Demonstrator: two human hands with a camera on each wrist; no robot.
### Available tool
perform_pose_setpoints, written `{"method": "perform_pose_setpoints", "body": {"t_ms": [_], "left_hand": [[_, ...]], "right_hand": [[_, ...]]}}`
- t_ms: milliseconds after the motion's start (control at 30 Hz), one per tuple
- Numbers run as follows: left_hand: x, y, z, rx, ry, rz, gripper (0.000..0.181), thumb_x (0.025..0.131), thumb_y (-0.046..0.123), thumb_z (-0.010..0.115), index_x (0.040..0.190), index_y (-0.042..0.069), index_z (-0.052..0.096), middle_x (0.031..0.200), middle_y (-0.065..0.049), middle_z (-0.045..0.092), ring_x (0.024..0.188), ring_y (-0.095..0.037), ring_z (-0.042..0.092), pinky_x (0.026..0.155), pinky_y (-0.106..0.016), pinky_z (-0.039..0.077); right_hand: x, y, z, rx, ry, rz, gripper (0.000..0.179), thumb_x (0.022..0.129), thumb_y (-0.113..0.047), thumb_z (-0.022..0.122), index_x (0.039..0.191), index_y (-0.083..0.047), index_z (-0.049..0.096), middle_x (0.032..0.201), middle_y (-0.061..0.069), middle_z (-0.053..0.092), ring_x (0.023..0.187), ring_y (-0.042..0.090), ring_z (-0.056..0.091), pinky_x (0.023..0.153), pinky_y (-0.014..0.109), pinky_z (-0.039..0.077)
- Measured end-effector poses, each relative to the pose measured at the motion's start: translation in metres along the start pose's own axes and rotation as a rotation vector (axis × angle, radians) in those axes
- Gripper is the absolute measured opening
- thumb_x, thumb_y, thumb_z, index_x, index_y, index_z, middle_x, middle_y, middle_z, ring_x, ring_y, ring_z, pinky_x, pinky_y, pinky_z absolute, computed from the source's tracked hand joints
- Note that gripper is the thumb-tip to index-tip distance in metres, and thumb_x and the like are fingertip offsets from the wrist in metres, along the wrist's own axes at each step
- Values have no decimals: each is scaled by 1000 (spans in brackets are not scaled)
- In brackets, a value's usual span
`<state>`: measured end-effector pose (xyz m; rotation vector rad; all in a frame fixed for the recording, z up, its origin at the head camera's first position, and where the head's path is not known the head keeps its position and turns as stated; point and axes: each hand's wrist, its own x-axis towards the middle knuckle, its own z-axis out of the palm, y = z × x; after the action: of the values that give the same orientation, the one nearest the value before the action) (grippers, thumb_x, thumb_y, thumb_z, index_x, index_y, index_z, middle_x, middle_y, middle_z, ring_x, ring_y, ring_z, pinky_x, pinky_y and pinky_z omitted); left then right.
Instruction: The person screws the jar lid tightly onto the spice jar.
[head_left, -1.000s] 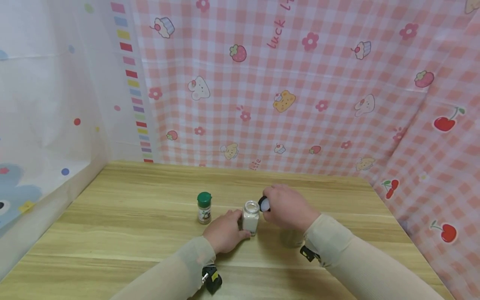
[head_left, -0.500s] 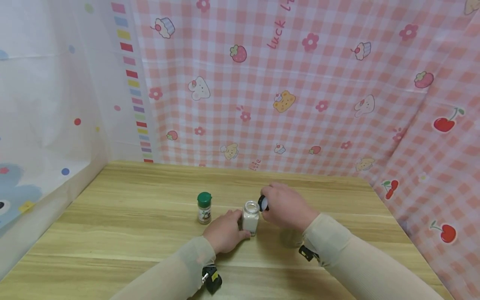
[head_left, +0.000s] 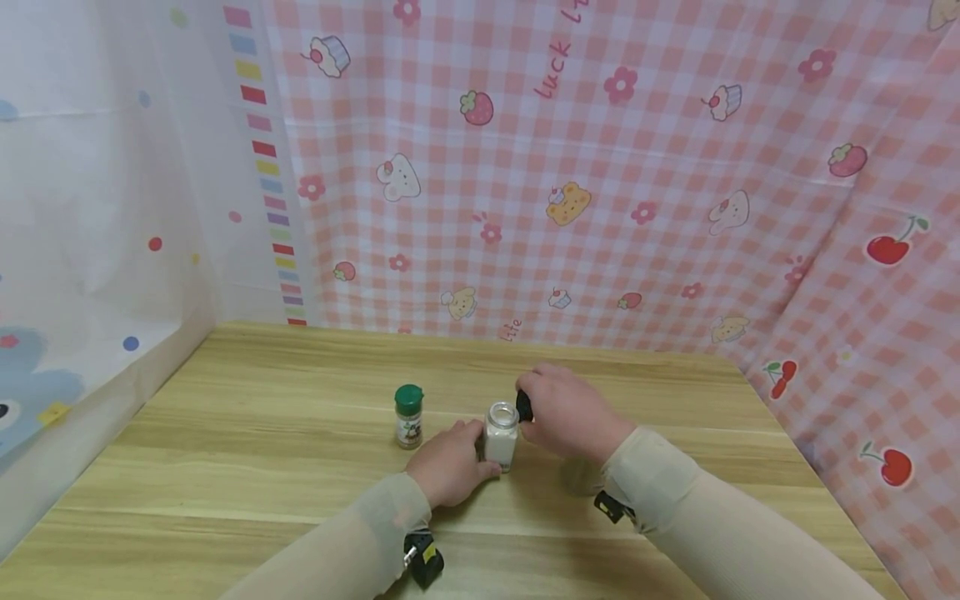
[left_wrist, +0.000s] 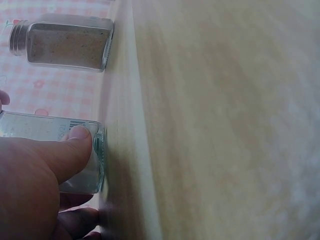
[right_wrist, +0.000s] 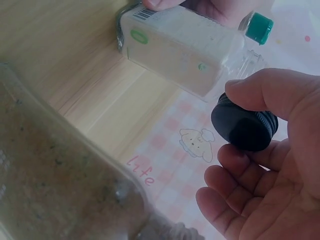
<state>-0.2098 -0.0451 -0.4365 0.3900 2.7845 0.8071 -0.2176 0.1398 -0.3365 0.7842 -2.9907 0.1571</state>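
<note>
An uncapped square glass jar (head_left: pixel 501 446) of white powder stands upright on the table. My left hand (head_left: pixel 447 467) holds it low down, with the thumb across its near side in the left wrist view. Just right of the jar's mouth, my right hand (head_left: pixel 572 412) pinches a black screw lid (right_wrist: pixel 242 122) between thumb and fingers. The lid is tilted on edge and off the jar. Beneath my right wrist stands another open glass jar (left_wrist: pixel 67 42) of brown speckled seasoning, mostly hidden by the arm in the head view.
A small seasoning shaker with a green cap (head_left: pixel 408 417) stands left of the white-powder jar, just beyond my left hand. Pink checked cloth (head_left: pixel 480 208) hangs behind the wooden table (head_left: pixel 247 442), with more cloth at both sides.
My right hand has shifted slightly up and left and turned the lid, so its pale inner face no longer shows in the head view. The left hand and jar stay put.
</note>
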Motion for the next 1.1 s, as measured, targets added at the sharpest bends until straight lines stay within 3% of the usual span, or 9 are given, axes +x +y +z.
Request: {"method": "perform_pose_setpoints", "body": {"t_ms": [300,633,967,1100], "left_hand": [[-2,1,-1,-9,4,4,64,95,43,77,146,11,55,138,-15,65,123,-37,66,106,-56,53],[-2,1,-1,-6,0,-1,65,96,44,76,148,12,54,153,-21,56,137,-43,58,115,-58,47],[-2,2,-2,6,1,-3,64,95,44,77,146,12,55,130,-14,66,116,-35,68,103,-54,55],[-2,1,-1,2,7,4,63,95,44,77,145,12,55,141,-18,64,125,-39,66,107,-56,53]], "right_hand": [[0,-2,1,15,3,-12,42,84,-19,87,117,2,70,106,10,68,98,24,62,90,39,58],[1,-2,3,30,-11,-16,44,86,-21,88,120,-1,70,113,9,69,107,24,64,100,40,57],[1,-5,1,44,-30,-20,44,88,-24,87,122,-1,69,110,7,68,105,22,62,97,39,57],[1,-4,3,44,-22,-34,42,88,-24,86,120,-1,69,109,7,68,104,22,62,96,39,57]]}}
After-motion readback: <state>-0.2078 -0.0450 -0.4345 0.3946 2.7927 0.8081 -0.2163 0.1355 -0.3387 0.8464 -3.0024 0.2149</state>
